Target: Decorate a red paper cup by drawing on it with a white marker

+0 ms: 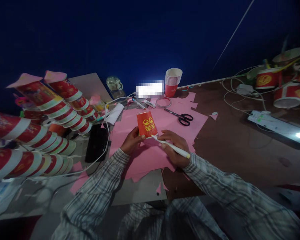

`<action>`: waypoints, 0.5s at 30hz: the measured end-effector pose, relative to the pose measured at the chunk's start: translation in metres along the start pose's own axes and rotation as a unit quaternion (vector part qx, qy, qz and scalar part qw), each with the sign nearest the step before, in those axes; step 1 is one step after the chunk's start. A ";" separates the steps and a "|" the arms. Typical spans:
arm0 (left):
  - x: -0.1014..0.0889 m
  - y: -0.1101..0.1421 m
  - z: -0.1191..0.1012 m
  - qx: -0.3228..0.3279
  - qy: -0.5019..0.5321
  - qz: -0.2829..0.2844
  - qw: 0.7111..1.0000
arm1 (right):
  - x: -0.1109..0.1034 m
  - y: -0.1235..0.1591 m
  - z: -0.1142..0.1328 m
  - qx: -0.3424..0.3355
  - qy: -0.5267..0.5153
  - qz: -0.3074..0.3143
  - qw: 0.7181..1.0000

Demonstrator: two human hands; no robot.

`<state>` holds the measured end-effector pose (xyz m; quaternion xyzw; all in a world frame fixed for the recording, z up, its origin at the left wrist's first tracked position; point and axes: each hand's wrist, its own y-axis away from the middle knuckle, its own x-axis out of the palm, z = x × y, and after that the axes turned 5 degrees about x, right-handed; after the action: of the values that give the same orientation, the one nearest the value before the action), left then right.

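Note:
A red paper cup with yellow drawn markings is held over the pink paper, tilted slightly, its white rim toward me. My left hand grips its lower left side, thumb near the rim. In my right hand is a white marker with a yellow end, its tip at the cup's lower right edge. Black-handled scissors lie on the pink paper beyond my right hand. A roll of clear tape or ring lies farther back.
Tall stacks of red and white cups stand on the left, beside a black phone crossed by a white cable. At the back are stacked cups, a glass jar and several markers. A power strip lies right.

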<state>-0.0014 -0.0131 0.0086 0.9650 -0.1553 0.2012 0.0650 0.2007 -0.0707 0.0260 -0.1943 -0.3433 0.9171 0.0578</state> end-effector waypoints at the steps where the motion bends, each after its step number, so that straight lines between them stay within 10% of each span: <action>1: 0.001 0.000 -0.001 -0.002 0.001 -0.001 1.000 | 0.000 0.000 0.000 0.003 -0.001 -0.011 1.000; 15: 0.001 0.000 0.000 0.016 0.014 -0.003 1.000 | -0.003 -0.001 0.001 0.035 0.011 -0.008 0.999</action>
<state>-0.0009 -0.0135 0.0087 0.9635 -0.1484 0.2168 0.0519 0.2029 -0.0717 0.0285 -0.2000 -0.3122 0.9257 0.0756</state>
